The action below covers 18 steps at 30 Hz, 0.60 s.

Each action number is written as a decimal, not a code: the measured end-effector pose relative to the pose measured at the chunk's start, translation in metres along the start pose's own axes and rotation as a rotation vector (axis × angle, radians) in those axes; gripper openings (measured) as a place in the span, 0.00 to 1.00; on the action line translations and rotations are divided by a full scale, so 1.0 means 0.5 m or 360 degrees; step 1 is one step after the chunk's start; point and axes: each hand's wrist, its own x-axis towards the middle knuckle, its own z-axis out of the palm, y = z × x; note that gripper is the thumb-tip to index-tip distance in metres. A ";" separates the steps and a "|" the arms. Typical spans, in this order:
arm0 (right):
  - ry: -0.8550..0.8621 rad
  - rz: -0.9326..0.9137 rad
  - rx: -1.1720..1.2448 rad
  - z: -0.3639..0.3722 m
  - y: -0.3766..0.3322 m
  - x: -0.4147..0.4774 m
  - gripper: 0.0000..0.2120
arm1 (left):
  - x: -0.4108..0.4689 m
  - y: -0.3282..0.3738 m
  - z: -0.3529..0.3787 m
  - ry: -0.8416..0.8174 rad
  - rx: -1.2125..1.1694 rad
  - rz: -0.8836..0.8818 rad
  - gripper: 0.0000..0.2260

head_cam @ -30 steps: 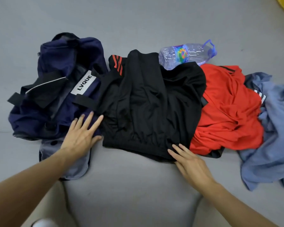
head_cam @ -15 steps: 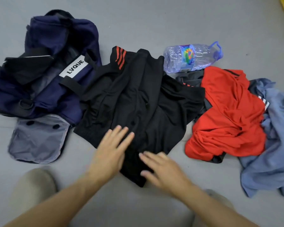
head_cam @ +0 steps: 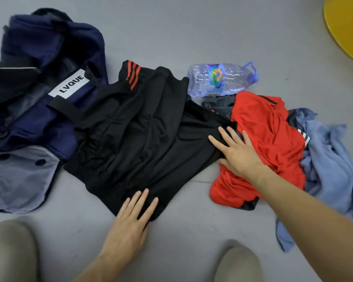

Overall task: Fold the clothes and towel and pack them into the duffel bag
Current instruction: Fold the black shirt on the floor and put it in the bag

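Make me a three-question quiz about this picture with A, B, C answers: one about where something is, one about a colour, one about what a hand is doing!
1. Where is the water bottle?
A. On a shelf.
B. On the floor, beyond the clothes.
C. In a hand.

2. What colour are the stripes on the black shirt?
A. Red.
B. White.
C. Green.

3. What is the left hand doing?
A. Making a fist.
B. Holding the bottle.
C. Lying flat on the black shirt.

Answers:
1 B: it lies on its side on the grey floor.
2 A: red stripes show at the shirt's far edge.
3 C: its fingers are straight on the shirt's near corner.
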 end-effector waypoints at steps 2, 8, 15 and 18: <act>0.0038 0.0006 0.0062 0.004 0.001 0.002 0.36 | 0.006 -0.017 -0.007 0.0054 -0.0061 0.0003 0.28; 0.0272 0.0064 0.0089 0.013 -0.017 -0.014 0.29 | -0.019 -0.081 -0.053 0.0075 -0.0331 0.0106 0.24; 0.0314 -0.0328 0.0102 0.067 -0.129 -0.186 0.30 | -0.140 -0.254 -0.106 -0.0266 0.0111 0.0521 0.26; 0.0257 -0.0377 0.0138 0.107 -0.177 -0.256 0.27 | -0.182 -0.291 -0.177 -0.0286 0.0039 0.0368 0.25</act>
